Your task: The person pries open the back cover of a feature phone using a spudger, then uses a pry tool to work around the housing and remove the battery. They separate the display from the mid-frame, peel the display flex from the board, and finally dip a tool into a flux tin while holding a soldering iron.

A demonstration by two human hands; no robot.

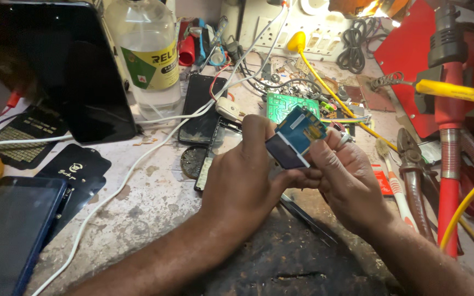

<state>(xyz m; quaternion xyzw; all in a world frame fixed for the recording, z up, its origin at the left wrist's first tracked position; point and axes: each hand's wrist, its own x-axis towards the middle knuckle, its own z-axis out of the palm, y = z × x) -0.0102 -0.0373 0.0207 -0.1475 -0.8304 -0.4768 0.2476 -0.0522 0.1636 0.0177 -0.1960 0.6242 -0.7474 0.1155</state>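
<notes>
Nearest, a dark worn mat [281,257] under both wrists; above it, left hand [242,175] and right hand [346,181] pinching a small blue display module [297,137] between fingertips, raised over the bench; beyond, green circuit board [283,104], dark phone [201,109], clear bottle [148,52]

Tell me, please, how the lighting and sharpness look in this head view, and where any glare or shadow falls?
In the head view, warm light blows out the top edge near the wall sockets; the small blue display module, held by left hand and right hand, is sharp and well lit; the dark tablet shows faint reflections; the bottom edge sinks into shadow; edges bow slightly.
</notes>
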